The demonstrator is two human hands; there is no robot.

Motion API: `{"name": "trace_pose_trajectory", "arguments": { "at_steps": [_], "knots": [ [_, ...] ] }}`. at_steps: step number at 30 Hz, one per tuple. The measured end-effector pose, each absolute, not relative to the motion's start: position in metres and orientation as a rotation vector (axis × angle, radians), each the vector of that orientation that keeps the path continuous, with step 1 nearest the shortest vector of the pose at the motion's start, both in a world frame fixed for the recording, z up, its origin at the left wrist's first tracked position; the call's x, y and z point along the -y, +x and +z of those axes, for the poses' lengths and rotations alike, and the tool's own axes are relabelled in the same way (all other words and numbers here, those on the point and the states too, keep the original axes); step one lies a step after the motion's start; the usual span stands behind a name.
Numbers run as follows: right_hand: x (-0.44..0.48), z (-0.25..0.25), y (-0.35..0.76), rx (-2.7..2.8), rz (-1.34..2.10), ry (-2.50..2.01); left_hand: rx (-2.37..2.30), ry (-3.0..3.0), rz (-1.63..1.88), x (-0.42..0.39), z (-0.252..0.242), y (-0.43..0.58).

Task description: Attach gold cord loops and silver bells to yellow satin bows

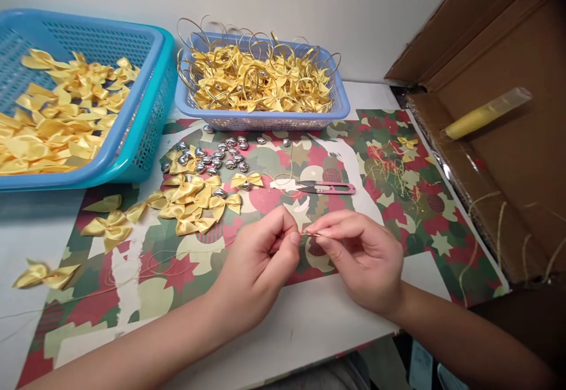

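Observation:
My left hand is closed, thumb against curled fingers, near the middle of the patterned paper. Facing it, my right hand pinches a thin, needle-like piece that points at the left fingertips. What the left fingers hold is too small to make out. Thin thread lies on the paper to the left. Beyond the hands are pink-handled snips, a yellow bow with a silver bell, a pile of yellow bows and several silver bells.
A blue basket of yellow bows stands at the left. Behind the bells, another blue basket holds bows and gold wire rings. Thread scraps lie at the right, beside a cardboard box with a yellow tube.

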State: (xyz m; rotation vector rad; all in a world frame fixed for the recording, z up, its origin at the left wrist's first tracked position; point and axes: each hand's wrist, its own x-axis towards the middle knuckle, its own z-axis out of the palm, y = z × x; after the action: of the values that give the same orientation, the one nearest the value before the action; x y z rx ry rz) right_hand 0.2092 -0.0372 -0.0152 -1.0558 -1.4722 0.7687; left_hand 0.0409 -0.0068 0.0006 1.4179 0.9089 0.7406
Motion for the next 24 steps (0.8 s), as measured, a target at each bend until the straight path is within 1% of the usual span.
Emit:
{"name": "trace_pose_trajectory", "arguments": {
  "at_steps": [11,24],
  "knots": [
    [0.0365,-0.0129,0.2089,1.515,0.715,-1.049,-0.922,1.435,0.804,0.0068,-0.0025,0.0431],
    [0.036,-0.0115,0.207,1.497,0.77,-1.063,-1.014,1.559,0.827,0.0083,-0.0009,0.0429]
  ]
}}
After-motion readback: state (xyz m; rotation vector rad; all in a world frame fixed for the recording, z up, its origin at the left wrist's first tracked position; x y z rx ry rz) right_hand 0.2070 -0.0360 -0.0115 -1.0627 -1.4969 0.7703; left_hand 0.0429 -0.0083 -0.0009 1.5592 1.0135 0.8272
